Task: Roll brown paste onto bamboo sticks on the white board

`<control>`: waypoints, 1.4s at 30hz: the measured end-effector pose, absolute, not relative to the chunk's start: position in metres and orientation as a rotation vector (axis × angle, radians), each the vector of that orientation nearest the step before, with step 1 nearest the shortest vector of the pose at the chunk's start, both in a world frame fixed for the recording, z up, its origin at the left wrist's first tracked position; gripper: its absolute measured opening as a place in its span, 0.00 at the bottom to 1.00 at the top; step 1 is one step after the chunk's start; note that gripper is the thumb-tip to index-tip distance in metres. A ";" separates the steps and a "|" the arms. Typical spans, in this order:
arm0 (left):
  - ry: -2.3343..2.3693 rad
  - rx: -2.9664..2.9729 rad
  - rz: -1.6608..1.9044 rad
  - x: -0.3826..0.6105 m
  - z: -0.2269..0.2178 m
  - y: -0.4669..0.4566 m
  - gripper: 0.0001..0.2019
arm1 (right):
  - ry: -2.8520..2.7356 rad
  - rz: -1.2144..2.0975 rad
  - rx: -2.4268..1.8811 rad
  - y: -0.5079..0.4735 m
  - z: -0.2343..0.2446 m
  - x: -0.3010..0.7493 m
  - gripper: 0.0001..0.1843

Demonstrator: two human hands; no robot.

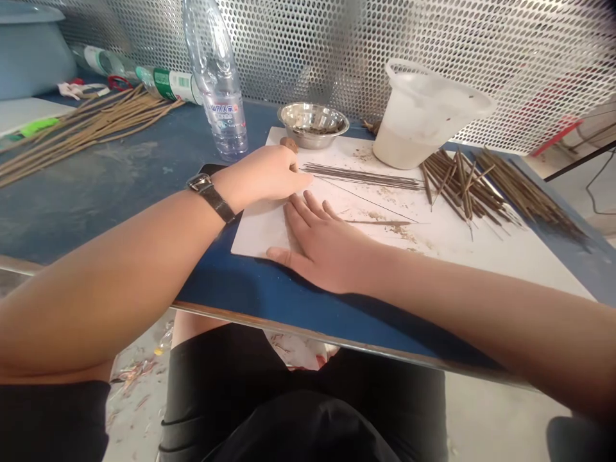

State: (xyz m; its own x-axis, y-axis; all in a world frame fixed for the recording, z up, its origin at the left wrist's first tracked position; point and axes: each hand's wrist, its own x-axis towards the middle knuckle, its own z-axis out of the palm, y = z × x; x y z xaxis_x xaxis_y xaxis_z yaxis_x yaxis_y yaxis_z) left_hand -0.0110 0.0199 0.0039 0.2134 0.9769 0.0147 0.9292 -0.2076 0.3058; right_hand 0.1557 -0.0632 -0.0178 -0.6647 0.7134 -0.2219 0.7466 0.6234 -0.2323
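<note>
Wire [366, 198]: on board [520, 256], slanting right from left fingertips, just below bundle [360, 174].
Brown stick [385, 222]: on board, end at right hand; can't tell if it runs under.
Left hand [276, 173]: grip curled together at wire end; can't tell if clamped.
Right hand [322, 247]: palm down flat, fingers apart, nothing clamped.
Progress: looks partway; thick brown pile [462, 186] at right seems done, bare bundle seems left.
Back: lump [289, 143], bowl [315, 138], jug [404, 144].
Bench [231, 282]: bottle [225, 109] beside board.

Two hands [274, 172] [330, 247], one bowl [315, 138], one jug [409, 122]
</note>
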 end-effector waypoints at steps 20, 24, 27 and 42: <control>1.549 2.408 0.249 -0.015 0.006 0.023 0.20 | 2.921 0.004 1.905 -0.043 0.005 0.247 0.13; 1.432 2.424 0.094 -0.017 0.006 0.023 0.25 | 2.974 0.004 1.875 -0.047 -0.005 0.272 0.18; 1.424 2.432 0.060 -0.016 0.005 0.023 0.29 | 3.072 0.007 1.781 -0.046 -0.013 0.283 0.17; 1.493 2.411 0.065 -0.021 -0.004 0.023 0.38 | 3.030 -0.358 1.139 -0.078 -0.038 0.266 0.56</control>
State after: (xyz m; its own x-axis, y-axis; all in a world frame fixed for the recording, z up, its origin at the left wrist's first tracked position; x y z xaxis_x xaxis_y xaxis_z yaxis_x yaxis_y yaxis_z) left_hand -0.0213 0.0233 -0.0042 0.4575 0.8811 -0.1200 0.8672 -0.4123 0.2793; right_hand 0.2662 -0.0780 -0.0380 -0.7497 0.6611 0.0299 0.6358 0.7322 -0.2441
